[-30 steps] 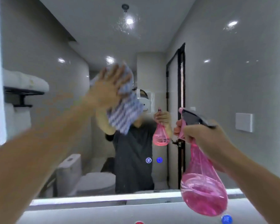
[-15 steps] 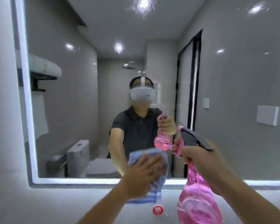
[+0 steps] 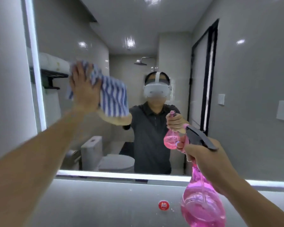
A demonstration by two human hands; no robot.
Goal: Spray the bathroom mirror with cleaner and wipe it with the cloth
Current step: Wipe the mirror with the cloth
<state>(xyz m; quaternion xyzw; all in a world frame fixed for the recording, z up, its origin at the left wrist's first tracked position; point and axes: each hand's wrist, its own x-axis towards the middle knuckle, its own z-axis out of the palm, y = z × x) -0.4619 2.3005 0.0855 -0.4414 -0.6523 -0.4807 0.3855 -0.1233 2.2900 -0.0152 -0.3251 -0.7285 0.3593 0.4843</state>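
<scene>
The bathroom mirror (image 3: 246,82) fills most of the view, edged by a lit white strip. My left hand (image 3: 84,89) presses a blue-and-white striped cloth (image 3: 113,97) flat against the glass at the upper left, near the left edge. My right hand (image 3: 202,158) grips the neck of a pink spray bottle (image 3: 202,203) with a black trigger head, held low on the right, in front of the mirror and apart from it. Pink liquid sits in the bottle's round body.
Below the mirror runs a grey wall band with a round red sticker (image 3: 163,205). The reflection shows a person in a dark shirt, a toilet, a black towel shelf, a shower head and a black-framed door.
My left hand swept the cloth from the mirror's bottom edge up and left to the upper left of the glass. The spray bottle stayed in my right hand, low right.
</scene>
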